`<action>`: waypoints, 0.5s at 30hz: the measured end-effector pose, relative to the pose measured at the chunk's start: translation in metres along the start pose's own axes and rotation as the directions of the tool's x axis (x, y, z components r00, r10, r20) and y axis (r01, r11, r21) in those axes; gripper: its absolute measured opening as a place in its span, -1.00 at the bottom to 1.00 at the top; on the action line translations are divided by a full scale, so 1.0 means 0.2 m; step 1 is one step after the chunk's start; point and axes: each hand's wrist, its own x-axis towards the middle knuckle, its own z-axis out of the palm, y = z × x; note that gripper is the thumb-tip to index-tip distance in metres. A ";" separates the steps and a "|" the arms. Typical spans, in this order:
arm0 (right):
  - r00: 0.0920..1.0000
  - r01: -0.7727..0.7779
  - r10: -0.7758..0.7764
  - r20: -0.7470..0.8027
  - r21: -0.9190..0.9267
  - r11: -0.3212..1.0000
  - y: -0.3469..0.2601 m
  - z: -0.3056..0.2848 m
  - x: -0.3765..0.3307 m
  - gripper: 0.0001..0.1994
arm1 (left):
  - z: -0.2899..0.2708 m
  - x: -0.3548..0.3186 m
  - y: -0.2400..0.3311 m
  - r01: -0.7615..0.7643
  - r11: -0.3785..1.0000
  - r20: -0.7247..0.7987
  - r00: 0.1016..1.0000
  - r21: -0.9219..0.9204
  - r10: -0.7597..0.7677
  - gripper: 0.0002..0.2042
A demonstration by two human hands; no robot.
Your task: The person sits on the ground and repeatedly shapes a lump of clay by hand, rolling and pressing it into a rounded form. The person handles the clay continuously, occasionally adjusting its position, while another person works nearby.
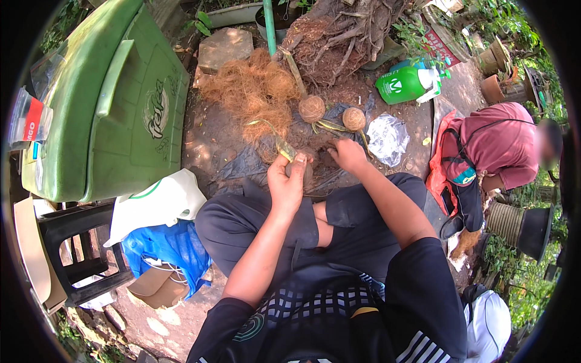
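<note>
Fingers of the left hand [287,179] pinch a leaf strip [284,148]; the right hand [347,153] curls, its contents hidden.

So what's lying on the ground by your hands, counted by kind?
Fibre balls: 2
Loose fibre pile: 1
Green bottle: 1
Clear plastic bag: 1
Total: 5

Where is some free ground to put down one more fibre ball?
Bare soil lies between the green bin and the loose fibre pile. It is crowded around the two fibre balls, the clear plastic bag and both hands, left hand, right hand.
</note>
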 end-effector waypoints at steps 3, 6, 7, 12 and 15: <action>0.996 0.005 -0.001 -0.084 0.047 0.999 -0.01 0.05 0.00 -0.73 | 0.00 0.00 0.00 0.002 1.000 -0.004 1.000 0.011 -0.002 -0.80; 0.997 -0.039 0.042 -0.069 0.037 0.999 -0.03 0.07 0.01 -0.75 | 0.00 0.00 -0.01 0.011 1.000 -0.005 1.000 0.024 -0.011 -0.80; 0.996 -0.033 0.035 -0.077 0.032 0.999 -0.03 0.08 0.02 -0.76 | 0.00 0.00 -0.01 0.020 0.999 -0.007 1.000 0.045 -0.019 -0.80; 0.994 -0.027 0.030 -0.106 0.025 0.999 -0.05 0.10 0.00 -0.78 | 0.00 0.00 -0.02 0.018 0.998 -0.006 1.000 0.055 -0.017 -0.80; 0.998 -0.035 0.035 -0.058 0.002 0.999 -0.05 0.10 -0.01 -0.78 | -0.01 0.00 -0.02 0.019 0.998 0.000 1.000 0.063 -0.019 -0.80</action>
